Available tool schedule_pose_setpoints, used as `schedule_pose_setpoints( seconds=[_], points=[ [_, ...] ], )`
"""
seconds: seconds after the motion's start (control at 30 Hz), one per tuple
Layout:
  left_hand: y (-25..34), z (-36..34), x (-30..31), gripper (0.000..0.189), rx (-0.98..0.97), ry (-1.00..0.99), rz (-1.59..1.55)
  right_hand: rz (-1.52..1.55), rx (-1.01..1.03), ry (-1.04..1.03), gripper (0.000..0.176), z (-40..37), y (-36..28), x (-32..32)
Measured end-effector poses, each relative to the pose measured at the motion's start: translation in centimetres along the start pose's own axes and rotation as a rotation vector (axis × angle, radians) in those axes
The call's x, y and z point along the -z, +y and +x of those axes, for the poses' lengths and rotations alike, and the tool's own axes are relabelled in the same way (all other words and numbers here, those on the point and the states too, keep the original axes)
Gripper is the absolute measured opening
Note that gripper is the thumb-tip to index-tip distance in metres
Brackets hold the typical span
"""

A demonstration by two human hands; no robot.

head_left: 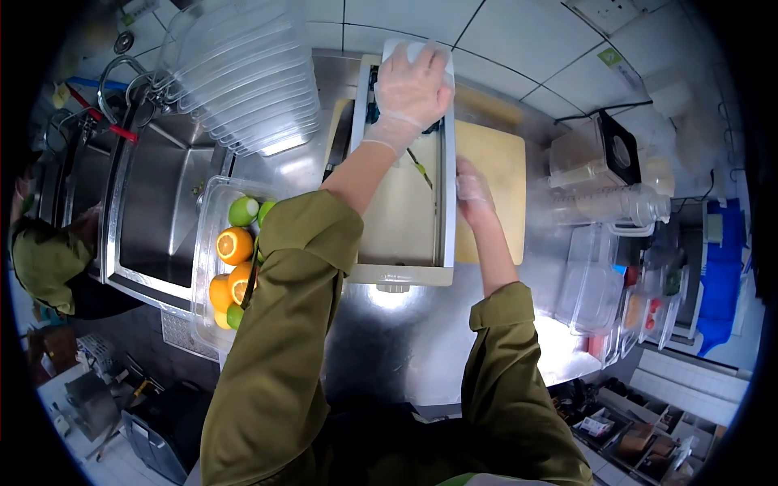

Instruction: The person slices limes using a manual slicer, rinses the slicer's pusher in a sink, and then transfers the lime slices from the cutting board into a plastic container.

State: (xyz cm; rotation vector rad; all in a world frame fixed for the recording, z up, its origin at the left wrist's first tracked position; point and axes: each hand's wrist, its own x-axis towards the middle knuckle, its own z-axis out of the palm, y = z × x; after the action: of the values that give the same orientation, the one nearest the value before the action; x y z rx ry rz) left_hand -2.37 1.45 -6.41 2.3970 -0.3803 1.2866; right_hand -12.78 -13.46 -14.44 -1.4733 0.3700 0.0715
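Observation:
My left hand (412, 91), in a clear glove, presses on a white block-like part (397, 50) at the far end of a beige-and-white slicer-like device (397, 231). Its fingers are spread over that part. My right hand (472, 188), also gloved, is at the device's right side, above a yellow cutting board (506, 194); its fingers are partly hidden by the side wall. A thin green strip (421, 169) lies inside the device. To the left, a clear tray (204, 243) holds cut oranges (234, 245) and green limes (243, 211).
Stacked clear containers (243, 73) stand at the back left beside a metal sink (162, 202). A clear pitcher (608, 206) and plastic tubs (589, 279) are at the right. Another person's sleeve (53, 263) shows at far left.

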Motion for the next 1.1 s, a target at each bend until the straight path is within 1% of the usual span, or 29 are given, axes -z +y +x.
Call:
schedule_pose_setpoints(
  seconds=[0.1, 0.2, 0.23, 0.33, 0.37, 0.43, 0.5, 0.53, 0.57, 0.6, 0.67, 0.73, 0.77, 0.83, 0.87, 0.93, 0.97, 1.03, 1.07, 1.1],
  points=[
    [0.1, -0.2, 0.2, 0.043, 0.006, -0.049, 0.010, -0.242, 0.071, -0.057, 0.026, 0.1, -1.7, 0.3],
    [0.2, -0.2, 0.0, 0.043, -0.012, -0.021, 0.046, 0.040, -0.385, -0.233, 0.027, 0.1, 0.2, 2.5],
    [0.3, -0.2, 0.0, 0.043, -0.003, -0.020, 0.052, 0.113, -0.392, -0.170, 0.029, 0.4, 1.7, 2.4],
    [0.3, -0.1, 0.1, 0.044, -0.014, -0.005, 0.054, 0.754, -0.676, -0.321, 0.034, 1.1, 2.6, 3.6],
    [0.2, -0.2, 0.1, 0.044, -0.013, -0.026, 0.063, 0.646, -0.655, -0.288, 0.034, 1.1, 3.0, 3.6],
    [0.3, -0.3, 0.2, 0.043, -0.006, -0.072, 0.072, 0.428, -0.613, -0.211, 0.038, -1.1, -0.6, 1.7],
    [0.2, -0.4, 0.0, 0.043, -0.016, -0.060, 0.071, 0.516, -0.588, -0.266, 0.039, 0.9, 2.8, 3.1],
    [0.2, -0.2, 0.0, 0.043, -0.023, -0.050, 0.073, 0.560, -0.570, -0.298, 0.039, 1.2, 3.1, 3.1],
    [0.2, -0.2, 0.0, 0.047, -0.005, -0.102, 0.058, 0.602, -0.545, -0.311, 0.039, 1.1, 3.4, 3.4],
    [0.2, -0.2, 0.0, 0.046, -0.009, -0.091, 0.056, 0.644, -0.520, -0.326, 0.039, 0.0, 2.2, 2.9],
    [0.2, -0.3, 0.0, 0.046, -0.015, -0.073, 0.052, 0.754, -0.516, -0.240, 0.037, -0.4, 1.8, 2.5],
    [0.1, -0.3, -0.1, 0.044, -0.042, -0.028, 0.063, 0.885, -0.557, -0.031, 0.034, 1.0, 3.2, 2.5],
    [0.0, -0.3, -0.2, 0.043, -0.056, -0.006, 0.067, 1.035, -0.595, -0.222, 0.031, 1.7, 3.8, 3.0],
    [0.1, -0.2, 0.2, 0.043, -0.044, -0.050, 0.057, 1.324, -0.642, -0.612, 0.027, 2.8, 4.9, 5.0],
    [0.2, -0.1, 0.4, 0.042, -0.042, -0.070, 0.049, 1.212, -0.634, -0.563, 0.026, 3.0, 5.1, 5.4],
    [0.4, -0.1, 0.5, 0.042, -0.049, -0.064, 0.091, 0.990, -0.609, -0.466, 0.025, 2.4, 3.4, 5.1],
    [0.4, 0.0, 0.5, 0.042, -0.054, -0.057, 0.112, 0.833, -0.548, -0.362, 0.026, 1.6, 2.6, 4.5],
    [0.4, -0.1, 0.5, 0.046, -0.037, -0.112, 0.087, 0.528, -0.433, -0.145, 0.028, -0.8, 1.3, 2.5],
    [0.3, -0.1, 0.4, 0.048, -0.034, -0.144, 0.073, 0.191, -0.265, -0.120, 0.027, -0.9, 1.4, 2.3],
    [0.3, 0.0, 0.7, 0.048, -0.045, -0.191, 0.122, -0.142, -0.104, -0.081, 0.027, -0.9, 1.7, 2.5]
  ],
)
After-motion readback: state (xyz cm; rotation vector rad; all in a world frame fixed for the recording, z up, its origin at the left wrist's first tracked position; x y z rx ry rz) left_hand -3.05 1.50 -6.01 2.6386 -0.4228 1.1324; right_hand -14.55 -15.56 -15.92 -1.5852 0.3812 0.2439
